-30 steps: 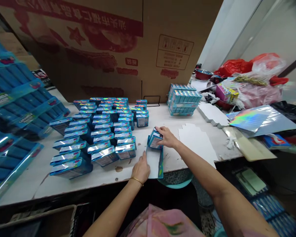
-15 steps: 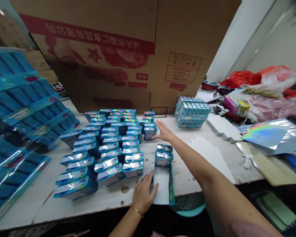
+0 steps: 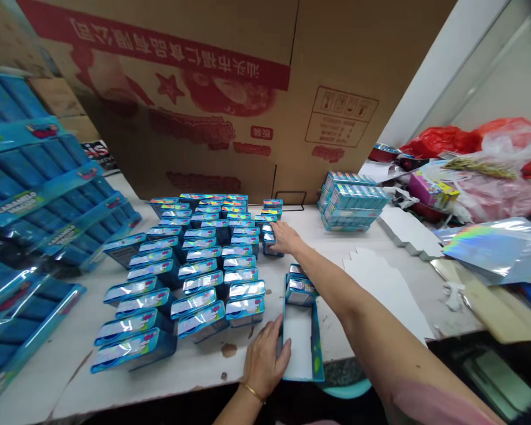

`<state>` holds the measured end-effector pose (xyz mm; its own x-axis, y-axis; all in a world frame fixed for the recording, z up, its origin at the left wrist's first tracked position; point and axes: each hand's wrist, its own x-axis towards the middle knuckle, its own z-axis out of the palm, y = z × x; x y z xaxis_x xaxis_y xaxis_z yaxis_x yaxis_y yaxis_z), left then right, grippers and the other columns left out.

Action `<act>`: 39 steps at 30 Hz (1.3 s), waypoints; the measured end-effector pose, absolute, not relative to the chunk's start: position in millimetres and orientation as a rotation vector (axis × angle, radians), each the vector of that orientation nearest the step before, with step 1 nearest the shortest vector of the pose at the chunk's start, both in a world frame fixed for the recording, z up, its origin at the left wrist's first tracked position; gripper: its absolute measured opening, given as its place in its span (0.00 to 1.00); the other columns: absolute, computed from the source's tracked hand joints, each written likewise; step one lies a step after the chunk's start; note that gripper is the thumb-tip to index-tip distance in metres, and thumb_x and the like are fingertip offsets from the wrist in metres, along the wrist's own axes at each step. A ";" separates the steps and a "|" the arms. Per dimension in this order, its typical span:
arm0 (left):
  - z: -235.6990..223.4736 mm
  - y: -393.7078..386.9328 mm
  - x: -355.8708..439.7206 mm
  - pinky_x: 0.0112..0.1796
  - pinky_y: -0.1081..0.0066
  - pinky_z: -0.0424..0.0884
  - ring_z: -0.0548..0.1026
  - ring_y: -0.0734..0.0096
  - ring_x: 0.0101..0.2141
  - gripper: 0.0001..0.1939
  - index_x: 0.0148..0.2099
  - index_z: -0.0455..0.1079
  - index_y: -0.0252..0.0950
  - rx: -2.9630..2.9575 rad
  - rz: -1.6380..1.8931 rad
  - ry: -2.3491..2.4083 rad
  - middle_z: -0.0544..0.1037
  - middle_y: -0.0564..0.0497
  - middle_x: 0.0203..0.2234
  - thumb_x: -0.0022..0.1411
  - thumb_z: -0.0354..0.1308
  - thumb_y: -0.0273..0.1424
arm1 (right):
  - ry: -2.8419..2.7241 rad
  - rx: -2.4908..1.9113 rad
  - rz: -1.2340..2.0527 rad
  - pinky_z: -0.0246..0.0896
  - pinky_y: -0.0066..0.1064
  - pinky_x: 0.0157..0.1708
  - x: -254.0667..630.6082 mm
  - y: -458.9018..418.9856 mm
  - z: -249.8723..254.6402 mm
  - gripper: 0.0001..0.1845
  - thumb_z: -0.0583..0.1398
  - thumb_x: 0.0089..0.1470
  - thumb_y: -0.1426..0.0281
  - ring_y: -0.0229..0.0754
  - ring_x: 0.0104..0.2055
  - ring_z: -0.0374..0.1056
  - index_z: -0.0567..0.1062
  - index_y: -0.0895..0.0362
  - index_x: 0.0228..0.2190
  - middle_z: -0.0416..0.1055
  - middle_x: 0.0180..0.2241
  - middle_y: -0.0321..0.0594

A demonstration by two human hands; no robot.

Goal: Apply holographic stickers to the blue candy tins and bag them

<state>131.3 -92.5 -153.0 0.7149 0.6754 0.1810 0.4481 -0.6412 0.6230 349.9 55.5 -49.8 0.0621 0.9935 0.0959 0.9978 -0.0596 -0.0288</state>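
Observation:
My left hand point(image 3: 265, 359) holds the left wall of an open blue tray point(image 3: 317, 348), its thumb over the rim and its fingers along the outside. The tray lies at the table's front edge, with a pair of small blue boxes point(image 3: 301, 290) upright at its far end and bare white floor nearer me. Farther out, my right hand point(image 3: 287, 237) is closed on a small blue box point(image 3: 271, 243) at the front of a short row; its fingertips are partly hidden. Left of it, several rows of matching blue boxes point(image 3: 199, 268) stand on the table.
A large cardboard carton point(image 3: 230, 106) rises behind the boxes. Filled blue trays point(image 3: 35, 200) are stacked at the left. A wrapped block of small packs point(image 3: 354, 203) stands back right, near flat white card pieces point(image 3: 380, 289). Plastic bags point(image 3: 482, 147) crowd the far right.
My right hand has shifted slightly left and closed over the front box of the short row, which has turned a little. My left hand stays at the tray. The view has shifted a little.

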 end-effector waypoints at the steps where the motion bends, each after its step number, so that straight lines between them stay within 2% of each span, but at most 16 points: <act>1: -152.3 -92.6 131.3 0.45 0.63 0.67 0.69 0.62 0.45 0.24 0.57 0.57 0.37 2.375 0.544 0.859 0.71 0.44 0.45 0.58 0.44 0.37 | -2.045 -2.212 -0.087 0.55 0.38 0.43 350.4 47.4 -40.1 0.38 0.62 0.38 0.60 0.48 0.45 0.56 0.57 0.61 0.49 0.60 0.43 0.48; 5: -150.0 -93.3 131.9 0.44 0.65 0.67 0.69 0.63 0.44 0.24 0.56 0.57 0.35 2.373 0.563 0.854 0.71 0.44 0.44 0.58 0.43 0.37 | -1.866 -1.983 -0.179 0.53 0.38 0.45 354.4 -22.4 17.5 0.38 0.61 0.41 0.57 0.48 0.47 0.56 0.56 0.60 0.51 0.60 0.45 0.48; 8: -148.8 -94.1 132.5 0.43 0.66 0.67 0.70 0.64 0.43 0.24 0.56 0.56 0.35 2.367 0.565 0.860 0.71 0.44 0.43 0.59 0.43 0.37 | -1.850 -1.870 -0.065 0.52 0.39 0.46 344.1 -93.3 45.7 0.40 0.60 0.42 0.55 0.49 0.48 0.57 0.54 0.58 0.53 0.59 0.47 0.47; 12: -146.9 -95.7 132.8 0.43 0.67 0.66 0.70 0.64 0.42 0.23 0.55 0.58 0.34 2.386 0.537 0.872 0.71 0.44 0.42 0.59 0.42 0.37 | -1.861 -1.843 0.168 0.56 0.36 0.45 315.2 -156.4 17.0 0.43 0.62 0.38 0.54 0.46 0.46 0.59 0.55 0.56 0.53 0.61 0.45 0.44; 17: -149.0 -96.3 132.7 0.42 0.67 0.66 0.69 0.65 0.43 0.24 0.57 0.54 0.36 2.397 0.553 0.860 0.71 0.45 0.43 0.59 0.43 0.35 | -1.875 -2.079 -0.009 0.56 0.39 0.46 295.4 -164.2 -40.4 0.43 0.62 0.39 0.54 0.49 0.47 0.56 0.56 0.59 0.53 0.60 0.46 0.49; 21: -151.4 -96.0 132.4 0.41 0.68 0.66 0.70 0.66 0.42 0.25 0.59 0.51 0.37 2.403 0.618 0.867 0.71 0.46 0.43 0.58 0.43 0.33 | -1.951 -2.271 -0.169 0.55 0.41 0.43 287.5 -161.6 -42.1 0.44 0.60 0.41 0.54 0.51 0.46 0.54 0.53 0.61 0.55 0.59 0.46 0.51; 24: -150.3 -96.2 132.6 0.38 0.69 0.67 0.71 0.67 0.39 0.27 0.60 0.49 0.38 2.428 0.645 0.834 0.72 0.48 0.39 0.58 0.43 0.33 | -1.973 -2.373 -0.263 0.55 0.42 0.42 283.2 -162.9 -33.4 0.43 0.59 0.42 0.53 0.51 0.44 0.55 0.53 0.61 0.55 0.59 0.46 0.51; 28: -149.2 -96.4 134.0 0.36 0.70 0.67 0.71 0.68 0.37 0.27 0.60 0.49 0.39 2.441 0.628 0.838 0.72 0.48 0.39 0.58 0.44 0.34 | -2.060 -2.393 -0.261 0.54 0.42 0.41 277.9 -158.2 -35.9 0.41 0.58 0.43 0.53 0.51 0.43 0.56 0.55 0.60 0.54 0.61 0.45 0.51; 31: -150.6 -96.2 134.8 0.38 0.69 0.67 0.71 0.67 0.39 0.26 0.60 0.50 0.38 2.423 0.626 0.840 0.71 0.47 0.41 0.58 0.44 0.34 | -2.058 -2.361 -0.301 0.46 0.46 0.48 273.4 -155.5 -50.9 0.40 0.58 0.45 0.56 0.51 0.48 0.55 0.53 0.59 0.55 0.60 0.48 0.50; 34: -151.6 -95.8 134.6 0.39 0.69 0.67 0.70 0.66 0.40 0.26 0.59 0.51 0.36 2.402 0.614 0.832 0.71 0.46 0.41 0.58 0.44 0.34 | -2.080 -2.268 -0.365 0.29 0.52 0.54 276.7 -157.9 -61.9 0.40 0.56 0.46 0.53 0.55 0.58 0.43 0.51 0.56 0.57 0.51 0.56 0.47; 35: -151.5 -95.6 134.3 0.38 0.68 0.67 0.70 0.66 0.40 0.26 0.59 0.51 0.36 2.398 0.611 0.832 0.71 0.46 0.41 0.58 0.44 0.34 | -2.118 -2.229 -0.349 0.26 0.52 0.55 279.6 -158.3 -62.1 0.41 0.55 0.46 0.51 0.55 0.59 0.38 0.51 0.56 0.57 0.48 0.58 0.46; 37: -150.9 -95.3 133.8 0.38 0.68 0.67 0.70 0.66 0.40 0.26 0.59 0.51 0.36 2.396 0.616 0.826 0.71 0.46 0.41 0.58 0.44 0.34 | -2.212 -2.155 -0.260 0.24 0.52 0.55 285.0 -155.3 -56.8 0.44 0.52 0.45 0.47 0.55 0.60 0.35 0.51 0.59 0.57 0.45 0.59 0.48; 39: -150.7 -95.1 133.4 0.38 0.67 0.68 0.70 0.65 0.40 0.25 0.57 0.54 0.35 2.390 0.630 0.815 0.71 0.45 0.42 0.58 0.45 0.35 | -2.299 -2.068 -0.167 0.24 0.53 0.55 283.5 -144.8 -46.5 0.45 0.50 0.45 0.45 0.55 0.60 0.36 0.51 0.60 0.56 0.47 0.59 0.49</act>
